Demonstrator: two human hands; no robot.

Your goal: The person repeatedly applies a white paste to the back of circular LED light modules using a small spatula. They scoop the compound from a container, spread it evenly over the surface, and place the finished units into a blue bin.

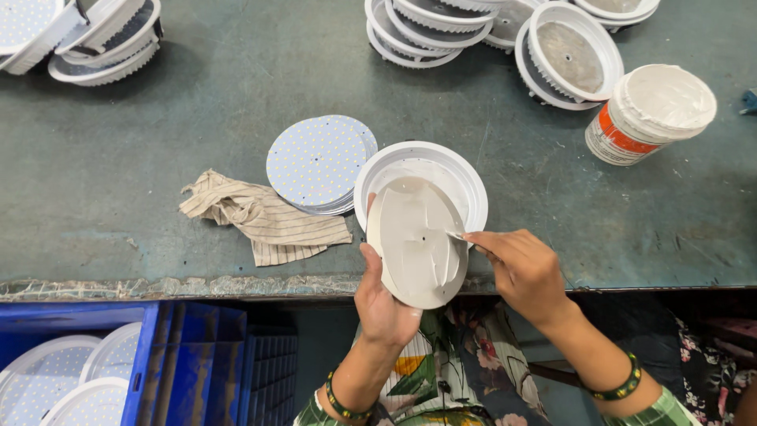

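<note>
- Round grey plate [415,244], head view: held tilted at the near bench [158,158] edge, upper rim leaning over the white round housing [420,170] behind it, lower rim past the edge toward the body.
- Long axis of the visible oval: roughly up-down, slightly leaning; smeared face up toward the camera, small hole near centre.
- Left hand [382,304]: directly under the plate, clenched on its lower left rim, thumb up on the face. Nearer of the two, carrying the plate.
- Right hand [524,272]: just right of the plate, pinched shut on a thin spatula [457,235], tip touching the plate's right half amid the white paste streaks.
- White paste tub [650,114]: open, on its side, well apart to the upper right, on the right-hand side.
- Stack of dotted round boards [319,162]: just left of the housing, touching or nearly so; cannot tell which.
- Striped cloth [264,217]: crumpled left of the stack, near the bench edge.
- More white housings [568,55] piled along the far edge; blue crate [150,347] with dotted boards below the bench, lower left.
</note>
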